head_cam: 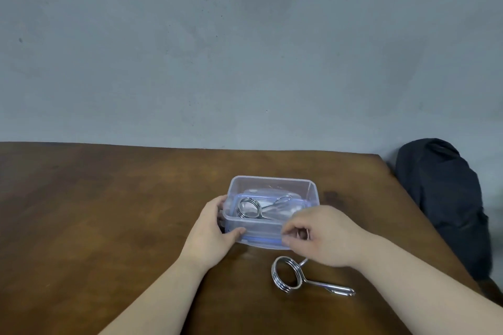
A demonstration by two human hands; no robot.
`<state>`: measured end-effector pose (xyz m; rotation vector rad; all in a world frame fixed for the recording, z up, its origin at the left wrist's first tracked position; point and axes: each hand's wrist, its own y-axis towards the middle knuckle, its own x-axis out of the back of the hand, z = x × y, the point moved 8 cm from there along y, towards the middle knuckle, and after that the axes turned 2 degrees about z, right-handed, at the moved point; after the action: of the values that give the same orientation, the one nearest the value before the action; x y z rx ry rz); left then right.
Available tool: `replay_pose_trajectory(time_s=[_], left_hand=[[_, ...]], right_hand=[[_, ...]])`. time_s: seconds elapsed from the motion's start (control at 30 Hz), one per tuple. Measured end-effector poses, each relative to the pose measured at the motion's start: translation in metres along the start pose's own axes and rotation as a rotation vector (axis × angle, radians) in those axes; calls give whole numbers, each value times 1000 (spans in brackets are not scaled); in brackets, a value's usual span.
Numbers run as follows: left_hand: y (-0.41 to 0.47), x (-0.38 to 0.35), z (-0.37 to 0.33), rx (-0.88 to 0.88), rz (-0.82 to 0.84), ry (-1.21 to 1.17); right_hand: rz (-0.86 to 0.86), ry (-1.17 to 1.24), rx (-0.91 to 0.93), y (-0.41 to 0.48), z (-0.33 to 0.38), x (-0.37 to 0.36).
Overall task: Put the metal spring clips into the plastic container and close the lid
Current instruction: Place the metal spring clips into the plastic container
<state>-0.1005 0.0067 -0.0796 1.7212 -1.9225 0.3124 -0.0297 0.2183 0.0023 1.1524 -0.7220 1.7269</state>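
A clear plastic container (272, 185) stands open on the brown wooden table (109, 198). It rests on what looks like its blue-sealed lid (261, 240). One metal spring clip (249, 208) lies inside the container. A second spring clip (285, 273) lies on the table just in front, with its handles pointing right. My left hand (212, 228) grips the container's left near corner. My right hand (321, 234) is at the container's right front wall, above the second clip. Its fingers are curled and blurred, and I see nothing in them.
A dark bag (446, 198) sits off the table's right edge against the grey wall (245, 49). The table's far edge runs along the wall, and its right edge slants toward me.
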Motion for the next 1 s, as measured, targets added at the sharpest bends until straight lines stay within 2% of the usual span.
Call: replay_pose_trajectory(time_s=[0.17,0.43,0.6,0.7,0.77,0.87,1.0], left_hand=[[-2,-2,-4,-11,2,38],[-3,1,-8,-21,7,68],[-4,0,-11,-22,17,81],[-3,1,-11,-22,21,84],[-1,1,-10,-27,28,79],[1,3,-9,-35,9,96],[2,1,-6,-21,28,89]], right_hand=[[155,-139,1,-20,-8,-37],[210,-249,51,-17,-2,-67],[224,-201,17,-16,0,-64],[104,41,-24,-16,10,-35],[-61,218,-9,-9,20,0],[-289,316,-3,11,23,54],[-291,304,-108,53,5,82]])
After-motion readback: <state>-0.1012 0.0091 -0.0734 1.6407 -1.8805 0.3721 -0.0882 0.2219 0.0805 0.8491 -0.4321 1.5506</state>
